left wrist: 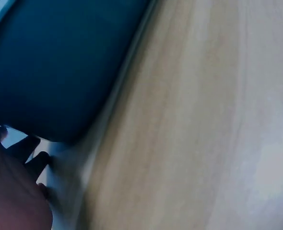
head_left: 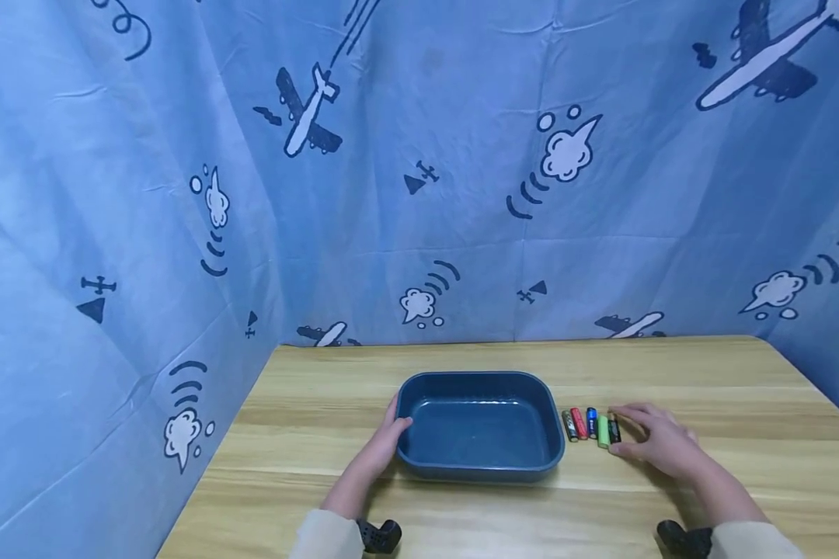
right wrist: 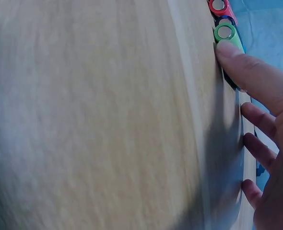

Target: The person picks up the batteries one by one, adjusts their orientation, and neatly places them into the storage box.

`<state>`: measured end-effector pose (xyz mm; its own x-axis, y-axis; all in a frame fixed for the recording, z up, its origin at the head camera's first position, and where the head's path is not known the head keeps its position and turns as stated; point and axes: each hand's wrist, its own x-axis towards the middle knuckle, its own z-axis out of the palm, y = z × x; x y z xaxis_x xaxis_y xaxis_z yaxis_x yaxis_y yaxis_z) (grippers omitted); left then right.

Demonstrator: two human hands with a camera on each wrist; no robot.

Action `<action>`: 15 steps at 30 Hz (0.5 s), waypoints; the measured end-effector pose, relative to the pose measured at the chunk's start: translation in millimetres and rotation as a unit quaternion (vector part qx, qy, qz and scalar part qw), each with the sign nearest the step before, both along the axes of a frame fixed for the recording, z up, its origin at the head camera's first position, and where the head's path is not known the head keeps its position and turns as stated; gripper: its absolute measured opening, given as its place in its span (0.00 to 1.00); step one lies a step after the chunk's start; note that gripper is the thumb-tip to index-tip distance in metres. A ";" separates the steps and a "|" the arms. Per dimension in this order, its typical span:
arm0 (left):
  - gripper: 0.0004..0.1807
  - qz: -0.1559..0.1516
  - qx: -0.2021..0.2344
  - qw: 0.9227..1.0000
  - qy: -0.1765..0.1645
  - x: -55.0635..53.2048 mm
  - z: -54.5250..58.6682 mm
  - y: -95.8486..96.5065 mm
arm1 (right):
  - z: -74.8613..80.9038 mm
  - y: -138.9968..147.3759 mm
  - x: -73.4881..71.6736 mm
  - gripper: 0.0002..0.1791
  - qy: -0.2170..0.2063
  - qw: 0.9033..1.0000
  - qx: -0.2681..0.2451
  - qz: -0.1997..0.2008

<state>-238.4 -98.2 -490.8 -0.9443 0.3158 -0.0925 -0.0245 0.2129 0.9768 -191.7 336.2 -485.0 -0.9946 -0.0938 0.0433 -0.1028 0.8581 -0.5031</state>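
Note:
A dark blue rectangular basin [head_left: 478,470] stands on the table. My left hand [head_left: 386,441] grips its left side, thumb over the rim and fingers along the outer wall; the left wrist view shows those fingertips [left wrist: 38,160] against the basin's end. To its right several batteries lie side by side: a dark one [head_left: 569,426] nearest the basin, then a red battery [head_left: 579,424], a blue battery [head_left: 591,423], a green battery [head_left: 604,432] and a black battery [head_left: 614,428]. My right hand [head_left: 660,442] pinches the black battery between thumb and index finger, one at each end.
The wooden table [head_left: 713,373] reaches back to a blue curtain [head_left: 475,217] printed with planes, which also hangs along the left and right. Black wrist devices [head_left: 381,536] sit by both light sleeves [head_left: 328,536].

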 end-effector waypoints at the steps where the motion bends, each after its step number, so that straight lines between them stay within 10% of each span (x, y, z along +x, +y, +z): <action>1: 0.35 -0.002 0.010 1.000 0.003 0.1 -1.8 0.2 | 0.5 -0.4 -0.4 0.45 0.001 1.000 0.000 0.001; 15: 0.40 0.031 -0.021 0.999 0.012 -3.8 -5.4 4.3 | -3.7 -0.4 -6.4 0.44 -0.003 1.000 -0.004 -0.003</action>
<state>-242.2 -93.9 -496.2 -0.9641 0.2525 -0.0821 -0.0162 0.2528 0.9674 -198.2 335.8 -488.6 -0.9955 -0.0874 0.0375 -0.0943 0.8544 -0.5110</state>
